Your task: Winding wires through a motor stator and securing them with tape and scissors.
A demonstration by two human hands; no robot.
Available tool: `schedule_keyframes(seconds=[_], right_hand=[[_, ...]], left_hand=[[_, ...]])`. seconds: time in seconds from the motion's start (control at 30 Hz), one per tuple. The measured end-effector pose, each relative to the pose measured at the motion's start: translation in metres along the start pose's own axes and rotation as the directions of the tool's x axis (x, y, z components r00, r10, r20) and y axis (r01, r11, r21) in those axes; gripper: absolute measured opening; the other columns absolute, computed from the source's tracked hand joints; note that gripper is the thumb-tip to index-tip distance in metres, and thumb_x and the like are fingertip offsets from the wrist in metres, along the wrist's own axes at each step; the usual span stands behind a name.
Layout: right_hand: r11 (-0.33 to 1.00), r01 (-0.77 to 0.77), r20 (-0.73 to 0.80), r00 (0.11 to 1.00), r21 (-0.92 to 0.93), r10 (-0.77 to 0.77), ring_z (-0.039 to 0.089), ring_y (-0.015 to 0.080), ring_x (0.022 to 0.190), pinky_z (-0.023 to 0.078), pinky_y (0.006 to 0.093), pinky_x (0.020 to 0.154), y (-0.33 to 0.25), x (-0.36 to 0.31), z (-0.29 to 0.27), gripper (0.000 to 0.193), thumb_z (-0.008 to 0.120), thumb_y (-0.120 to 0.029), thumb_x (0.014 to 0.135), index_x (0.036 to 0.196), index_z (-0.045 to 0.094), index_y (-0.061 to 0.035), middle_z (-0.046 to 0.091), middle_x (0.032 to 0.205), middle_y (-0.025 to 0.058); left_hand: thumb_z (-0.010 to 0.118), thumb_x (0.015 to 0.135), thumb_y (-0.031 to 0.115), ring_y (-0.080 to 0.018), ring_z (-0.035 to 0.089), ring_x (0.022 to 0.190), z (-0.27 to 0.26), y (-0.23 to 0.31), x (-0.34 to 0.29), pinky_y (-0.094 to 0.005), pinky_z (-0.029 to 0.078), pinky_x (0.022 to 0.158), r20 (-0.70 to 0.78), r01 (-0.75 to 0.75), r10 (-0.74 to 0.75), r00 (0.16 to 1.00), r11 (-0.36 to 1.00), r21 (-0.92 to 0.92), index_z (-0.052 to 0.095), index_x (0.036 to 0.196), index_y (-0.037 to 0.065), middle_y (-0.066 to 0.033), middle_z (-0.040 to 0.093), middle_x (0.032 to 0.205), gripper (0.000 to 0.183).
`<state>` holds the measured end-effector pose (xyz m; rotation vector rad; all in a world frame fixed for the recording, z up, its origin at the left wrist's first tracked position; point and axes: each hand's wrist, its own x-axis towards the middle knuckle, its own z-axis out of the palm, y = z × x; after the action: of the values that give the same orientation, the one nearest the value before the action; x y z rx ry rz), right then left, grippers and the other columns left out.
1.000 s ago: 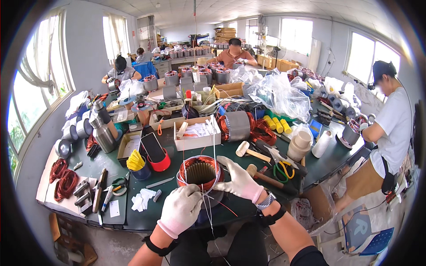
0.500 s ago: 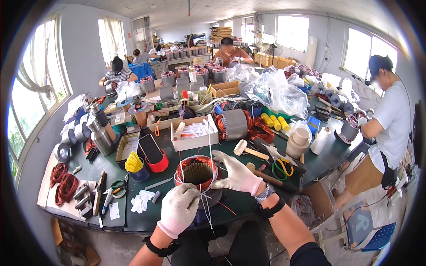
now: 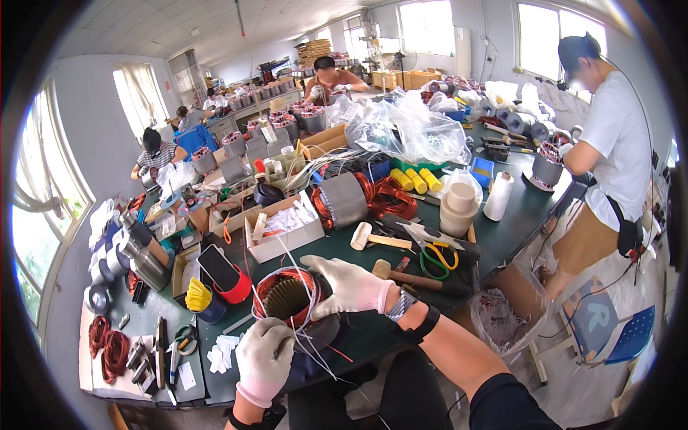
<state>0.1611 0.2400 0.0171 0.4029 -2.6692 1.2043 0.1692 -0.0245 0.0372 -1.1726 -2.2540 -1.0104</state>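
Note:
A round motor stator point(image 3: 288, 299) with copper windings stands on the dark green table point(image 3: 358, 258) right in front of me. My right hand point(image 3: 349, 285), in a white glove, rests on its right rim with fingers spread over the winding. My gloved left hand point(image 3: 263, 357) presses against its near left side. Thin white strings point(image 3: 309, 344) trail from the winding down between my hands. A wristwatch sits on my right wrist.
A cardboard box of white slips point(image 3: 283, 228), two mallets point(image 3: 378, 239), green-handled scissors point(image 3: 431, 259), a red cup with a phone point(image 3: 228, 281), a finished stator point(image 3: 342, 201) and yellow rolls point(image 3: 416, 179) crowd the table. A person point(image 3: 609, 143) stands at right; others work farther back.
My head has shifted a little, so the scene slid slightly. Both hands stay on the stator with hardly any movement.

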Motion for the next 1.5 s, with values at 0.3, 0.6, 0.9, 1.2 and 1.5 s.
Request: schedule_keyframes(seconds=[0.3,0.6,0.9,1.2,1.5], right_hand=[[0.964,0.048,-0.219,0.976,0.260,0.010,0.054,0.0421,0.137,0.043,0.0448,0.117,0.013,-0.015,0.027,0.107,0.092,-0.036,0.074,0.158,0.034,-0.0001,0.056,0.145,0.0297],[0.859,0.034,-0.341,0.925,0.511,0.166,0.054,0.0300,0.141,0.039,0.0392,0.120,0.012,-0.023,0.048,0.097,0.089,-0.020,0.079,0.156,0.036,0.0033,0.056,0.149,0.0225],[0.655,0.118,-0.358,0.901,0.746,0.246,0.055,0.0247,0.138,0.041,0.0390,0.118,0.007,-0.025,0.064,0.092,0.087,-0.016,0.084,0.156,0.035,0.0050,0.058,0.147,0.0198],[0.958,0.134,-0.571,0.820,0.255,0.037,0.061,0.0353,0.122,0.048,0.0415,0.106,-0.007,-0.028,0.072,0.054,0.076,-0.032,0.096,0.136,0.059,0.0008,0.065,0.130,0.0211],[0.994,0.106,-0.531,0.843,0.013,-0.083,0.061,0.0371,0.120,0.047,0.0440,0.105,-0.033,-0.045,0.044,0.038,0.080,-0.014,0.085,0.120,0.067,-0.0046,0.068,0.126,0.0153]], left_hand=[[0.077,0.074,-0.001,-0.0285,0.070,0.082,0.000,0.005,0.004,-0.0370,0.054,0.073,0.031,0.026,-0.029,0.999,0.995,0.098,0.071,0.082,0.005,-0.0080,0.070,0.093,0.012],[0.076,0.074,-0.003,-0.0281,0.069,0.082,0.000,-0.002,0.003,-0.0367,0.053,0.072,0.039,-0.019,0.016,0.999,0.997,0.077,0.070,0.082,0.005,-0.0094,0.069,0.095,0.013],[0.079,0.072,-0.002,-0.0307,0.067,0.082,0.001,-0.006,0.000,-0.0402,0.054,0.073,0.034,0.005,-0.005,0.999,1.000,0.002,0.068,0.082,0.005,-0.0084,0.068,0.092,0.016],[0.075,0.074,-0.004,-0.0306,0.065,0.090,0.000,-0.010,0.004,-0.0389,0.052,0.079,0.063,0.034,-0.031,0.998,0.998,-0.049,0.070,0.084,0.005,-0.0104,0.065,0.095,0.015],[0.078,0.072,0.000,-0.0317,0.061,0.105,0.008,-0.022,0.004,-0.0416,0.048,0.095,0.005,-0.031,0.031,1.000,0.999,-0.020,0.069,0.082,0.008,-0.0077,0.069,0.104,0.016]])
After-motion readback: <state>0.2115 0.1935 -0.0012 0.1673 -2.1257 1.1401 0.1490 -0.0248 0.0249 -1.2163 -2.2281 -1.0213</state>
